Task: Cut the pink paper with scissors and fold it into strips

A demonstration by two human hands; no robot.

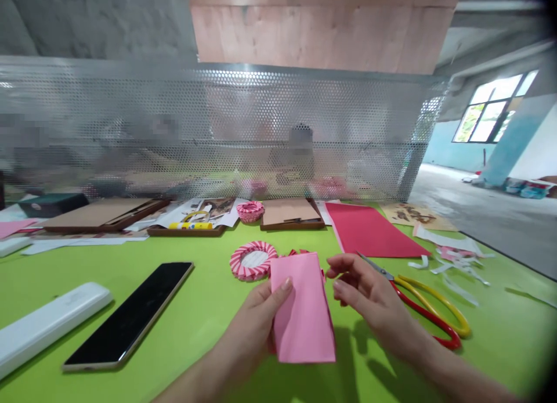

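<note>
A folded piece of pink paper (303, 313) is held upright over the table by my left hand (261, 310), thumb on its front face and fingers behind it. My right hand (365, 287) hovers just right of the paper, fingers curled and apart, with nothing between them. Behind the paper sits a round ring of pink-and-white striped paper (237, 263). Some red folded bits show past the paper's top edge, mostly hidden. Scissors (429, 304) with one red and one yellow handle lie beyond my right hand, partly covered by it.
On the green table (209, 321) lie a black phone (130, 316) and a long white case (56, 321) at left. Red paper sheets (374, 231), paper scraps (456, 263), a yellow glue stick (190, 225) and a small pink woven basket (250, 211) stand farther back, before a perforated metal screen (152, 130).
</note>
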